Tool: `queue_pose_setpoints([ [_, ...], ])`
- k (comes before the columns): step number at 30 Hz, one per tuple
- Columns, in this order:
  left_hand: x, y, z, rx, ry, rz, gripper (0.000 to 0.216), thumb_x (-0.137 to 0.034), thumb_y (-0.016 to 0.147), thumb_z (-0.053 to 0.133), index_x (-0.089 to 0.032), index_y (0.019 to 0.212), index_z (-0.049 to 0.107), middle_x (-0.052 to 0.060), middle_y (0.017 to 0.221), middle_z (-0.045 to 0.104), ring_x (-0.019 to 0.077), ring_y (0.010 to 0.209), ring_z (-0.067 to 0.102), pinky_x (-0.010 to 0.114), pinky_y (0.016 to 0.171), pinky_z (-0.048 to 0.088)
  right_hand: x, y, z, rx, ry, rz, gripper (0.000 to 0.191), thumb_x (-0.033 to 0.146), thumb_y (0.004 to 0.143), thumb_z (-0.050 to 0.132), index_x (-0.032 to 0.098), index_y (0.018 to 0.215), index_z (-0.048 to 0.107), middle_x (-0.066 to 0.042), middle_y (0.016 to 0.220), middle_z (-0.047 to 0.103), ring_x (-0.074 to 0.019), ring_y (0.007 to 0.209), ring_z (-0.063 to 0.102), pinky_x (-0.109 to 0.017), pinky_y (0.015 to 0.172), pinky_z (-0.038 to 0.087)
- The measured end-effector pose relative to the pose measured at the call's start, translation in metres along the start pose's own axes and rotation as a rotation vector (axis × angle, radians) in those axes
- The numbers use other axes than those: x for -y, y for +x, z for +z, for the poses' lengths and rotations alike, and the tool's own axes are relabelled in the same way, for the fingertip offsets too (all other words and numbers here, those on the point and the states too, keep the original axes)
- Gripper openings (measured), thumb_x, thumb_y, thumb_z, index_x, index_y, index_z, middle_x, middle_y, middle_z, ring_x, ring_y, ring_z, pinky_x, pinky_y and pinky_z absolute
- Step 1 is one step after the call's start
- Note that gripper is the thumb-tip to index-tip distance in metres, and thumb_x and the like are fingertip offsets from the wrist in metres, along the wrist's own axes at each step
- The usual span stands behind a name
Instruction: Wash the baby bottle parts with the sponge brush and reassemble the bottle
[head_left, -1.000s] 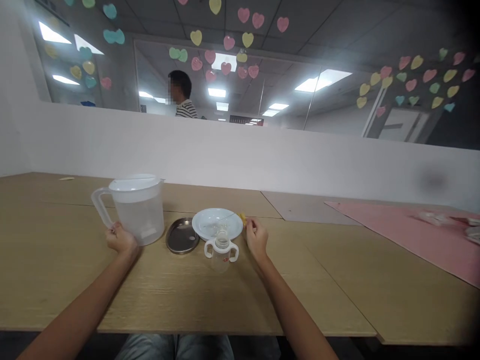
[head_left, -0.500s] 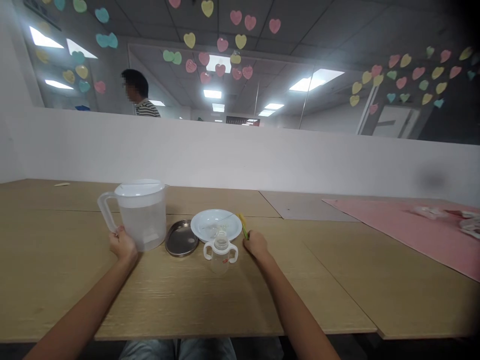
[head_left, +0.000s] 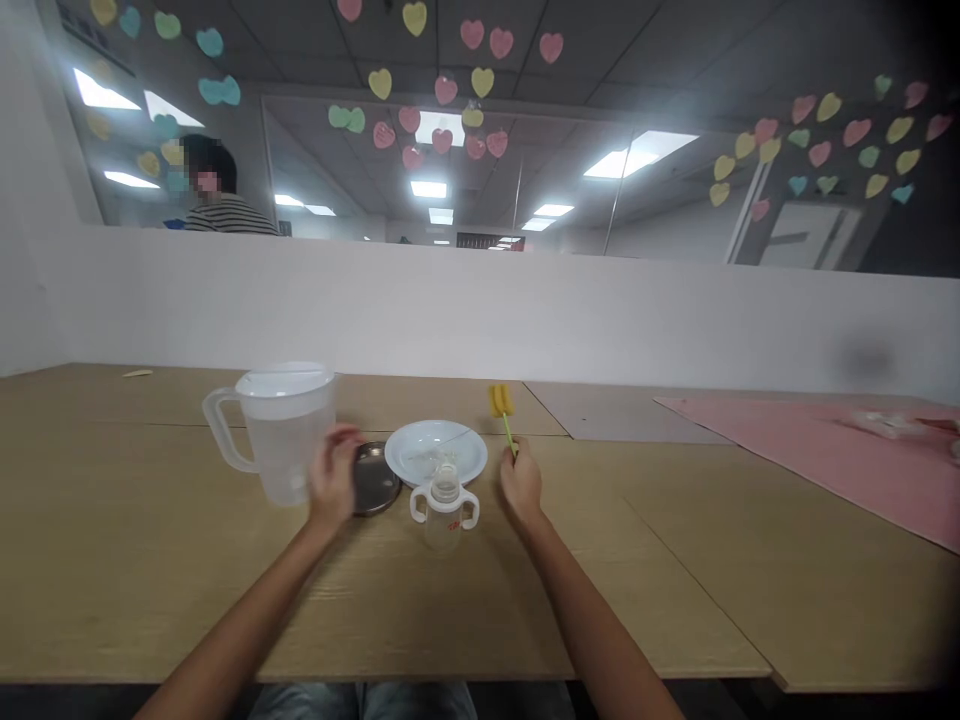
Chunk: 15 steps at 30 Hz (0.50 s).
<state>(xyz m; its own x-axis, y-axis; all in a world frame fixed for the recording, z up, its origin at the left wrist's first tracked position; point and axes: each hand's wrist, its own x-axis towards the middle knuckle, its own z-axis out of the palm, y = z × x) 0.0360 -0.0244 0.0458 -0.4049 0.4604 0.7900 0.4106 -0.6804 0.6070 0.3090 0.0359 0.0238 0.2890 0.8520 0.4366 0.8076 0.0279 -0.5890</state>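
Note:
In my right hand (head_left: 522, 482) is a bottle brush (head_left: 502, 400), its yellow sponge head raised and its thin green handle between my fingers. My left hand (head_left: 334, 482), blurred, hovers between the pitcher and the metal dish with its fingers apart and nothing visible in them. The lidded translucent pitcher (head_left: 281, 440) stands upright and holds clear liquid. A round metal dish (head_left: 377, 480) is partly hidden behind my left hand. A clear baby bottle (head_left: 444, 515) with two white handles and no cap stands before a white plate (head_left: 405, 455), which bears small clear pieces.
Wooden boards form the tabletop (head_left: 420, 620). A pink sheet (head_left: 810, 450) covers its right side, with clear plastic items on it. A low white wall (head_left: 487, 310) runs along the back, with windows above. Behind the glass, a person (head_left: 225, 212) in a striped top is visible.
My left hand has left the pitcher's lower side and moved right, toward the metal dish. My right hand has lifted the bottle brush, turning its yellow head upward. The person behind the glass has shifted left.

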Motion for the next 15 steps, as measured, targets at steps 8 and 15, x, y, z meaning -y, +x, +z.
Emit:
queue_pose_setpoints([
  [8,0.02,0.018,0.099,0.958,0.66,-0.155,0.039,-0.04,0.074,0.06,-0.019,0.107,0.061,0.013,0.115,0.064,0.0303,0.11,0.055,0.042,0.095,0.037,0.004,-0.004,-0.001,0.012,-0.027,-0.107,0.031,0.032,0.094,0.031,0.019,0.105,0.056,-0.005,0.084,0.068,-0.0163,0.072,0.06,-0.023,0.059,0.03],
  [15,0.041,0.018,0.085,0.843,0.64,-0.14,0.054,-0.024,0.07,0.062,-0.018,0.123,0.05,0.015,0.114,0.063,0.0278,0.105,0.059,0.04,0.089,0.042,0.009,-0.007,-0.003,0.041,-0.055,-0.167,0.033,0.034,0.094,0.029,0.019,0.105,0.057,-0.006,0.082,0.068,-0.0171,0.071,0.06,-0.024,0.058,0.029],
])
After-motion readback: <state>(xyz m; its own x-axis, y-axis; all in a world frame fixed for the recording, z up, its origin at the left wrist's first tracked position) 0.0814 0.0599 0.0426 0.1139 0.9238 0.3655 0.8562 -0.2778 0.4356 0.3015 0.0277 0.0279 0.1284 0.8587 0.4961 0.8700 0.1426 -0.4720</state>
